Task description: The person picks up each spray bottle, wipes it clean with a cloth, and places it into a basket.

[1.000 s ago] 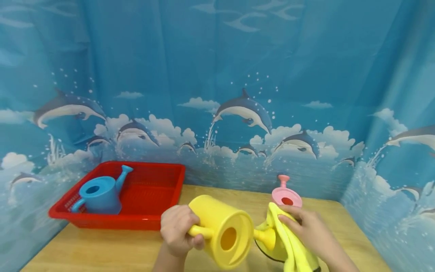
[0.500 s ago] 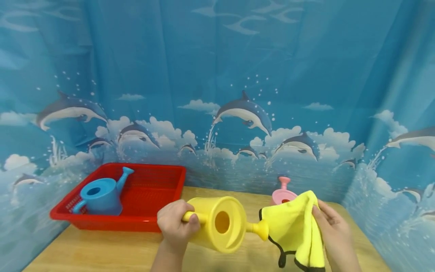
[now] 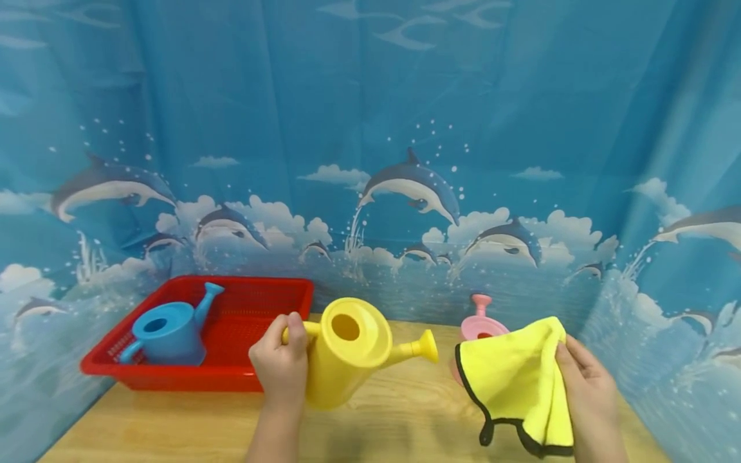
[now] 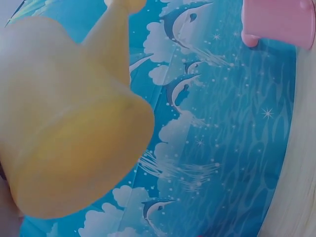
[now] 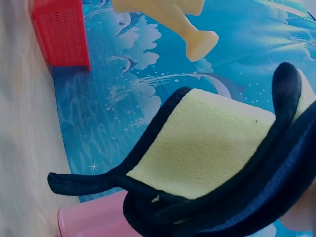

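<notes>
My left hand (image 3: 283, 360) grips the handle of a yellow watering can (image 3: 341, 360), held above the table with its spout pointing right. The left wrist view shows the can's base and side (image 4: 79, 128) close up. In my right hand (image 3: 593, 392) a yellow cloth (image 3: 515, 373) with dark edging and a hanging loop is pinched between thumb and fingers. The cloth hangs just right of the spout, apart from it. Behind the cloth stands a pink watering can (image 3: 482, 328), its lower part mostly hidden.
On the left of the wooden table (image 3: 173, 424) sits a red basket (image 3: 260, 308). A blue watering can (image 3: 170, 334) stands inside it. A blue curtain (image 3: 370, 128) printed with dolphins hangs behind and along the sides.
The yellow watering can has risen, turned more upright and shifted left in my left hand. My right hand has drawn the cloth rightward, off the spout.
</notes>
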{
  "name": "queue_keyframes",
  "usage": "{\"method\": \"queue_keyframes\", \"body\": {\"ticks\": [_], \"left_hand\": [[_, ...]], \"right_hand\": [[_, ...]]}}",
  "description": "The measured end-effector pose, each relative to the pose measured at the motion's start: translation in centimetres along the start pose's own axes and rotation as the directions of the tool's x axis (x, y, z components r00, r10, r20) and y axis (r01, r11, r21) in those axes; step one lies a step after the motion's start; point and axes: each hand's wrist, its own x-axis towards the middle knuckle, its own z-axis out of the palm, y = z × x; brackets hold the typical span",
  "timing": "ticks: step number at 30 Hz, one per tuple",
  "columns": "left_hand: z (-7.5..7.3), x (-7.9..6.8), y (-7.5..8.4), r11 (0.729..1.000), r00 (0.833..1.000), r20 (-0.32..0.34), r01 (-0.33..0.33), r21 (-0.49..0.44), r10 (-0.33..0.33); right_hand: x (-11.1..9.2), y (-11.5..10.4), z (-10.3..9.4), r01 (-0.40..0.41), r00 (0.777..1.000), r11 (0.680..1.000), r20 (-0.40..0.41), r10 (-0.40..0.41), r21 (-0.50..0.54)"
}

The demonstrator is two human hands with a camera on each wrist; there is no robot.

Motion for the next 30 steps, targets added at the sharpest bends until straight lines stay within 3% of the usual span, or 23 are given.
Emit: {"method": "queue_keyframes", "body": {"ticks": [3,7,13,15,22,26,28,30], "left_hand": [[0.0,0.1,-0.1,0.990,0.990,0.030,0.137,0.034,-0.138],[-0.1,0.4,-0.5,0.957,0.957,0.035,0.285,0.043,-0.287],[-0.5,1.0,-1.0,0.855,0.856,0.008,0.516,-0.052,-0.516],[-0.6,1.2,-1.1,0.837,0.839,-0.010,0.541,-0.083,-0.544],[-0.9,1.8,-1.3,0.806,0.808,-0.066,0.573,-0.148,-0.586],[-1.4,2.2,-1.5,0.787,0.791,-0.052,0.596,-0.160,-0.610],[-1.8,2.6,-1.8,0.768,0.773,-0.016,0.628,-0.123,-0.634],[-2.3,3.0,-2.1,0.733,0.736,0.038,0.677,-0.071,-0.676]], "right_hand": [[0.1,-0.3,-0.4,-0.040,0.999,0.999,-0.028,0.039,-0.018],[0.1,-0.4,-1.0,-0.056,0.998,0.998,-0.032,0.055,-0.020],[0.3,-0.6,-1.3,-0.049,0.998,0.998,-0.042,0.050,0.026],[0.3,-0.7,-1.4,-0.054,0.997,0.998,-0.052,0.056,0.039],[0.2,-1.5,-1.4,-0.081,0.990,0.994,-0.111,0.088,0.073],[0.1,-1.6,-1.5,-0.088,0.989,0.993,-0.111,0.097,0.082],[0.2,-1.7,-1.7,-0.093,0.989,0.993,-0.107,0.102,0.079],[0.2,-1.6,-1.9,-0.096,0.988,0.992,-0.110,0.104,0.080]]}}
